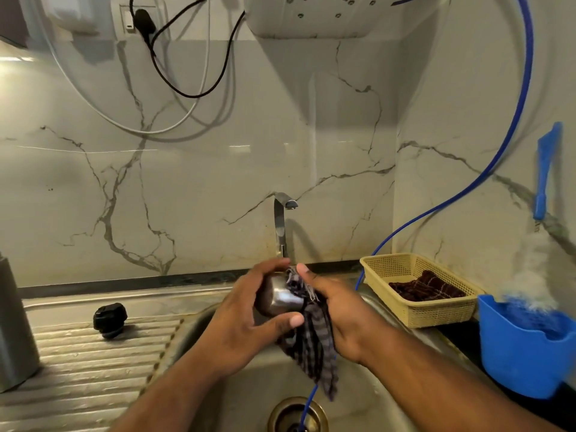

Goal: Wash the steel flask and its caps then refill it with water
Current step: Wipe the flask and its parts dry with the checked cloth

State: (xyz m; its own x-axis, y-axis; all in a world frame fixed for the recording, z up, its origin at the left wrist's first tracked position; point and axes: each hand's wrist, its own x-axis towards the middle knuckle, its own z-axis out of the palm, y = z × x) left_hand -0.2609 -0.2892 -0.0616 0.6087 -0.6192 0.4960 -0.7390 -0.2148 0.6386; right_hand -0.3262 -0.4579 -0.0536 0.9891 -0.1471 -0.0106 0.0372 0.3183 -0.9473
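Where the two hands meet above the sink basin [374, 400], a steel cup-shaped cap [279, 299] lies on its side in the left hand [249, 313], fingers curled over its top and thumb under its rim. Right hand [339, 310] grips a dark striped cloth [314, 347], bunched against the cap's open end. The cloth's loose tail hangs down toward the drain [297, 416].

Black stopper cap [110, 319] lies well apart, on the ribbed steel surface [93, 369] left of the basin. Steel flask [14, 325] stands upright at the far left edge of that surface, only partly in view.

Tap [282, 222] rises just behind the hands, against the marble wall. Thin blue tube [498, 157] runs from upper right, down past the basket, into the drain. Yellow mesh basket [436, 313], right of the basin, holds a dark red checked cloth [427, 288]. Blue caddy [523, 363] at far right; a blue-handled bottle brush [536, 275] stands in it, bristles blurred.
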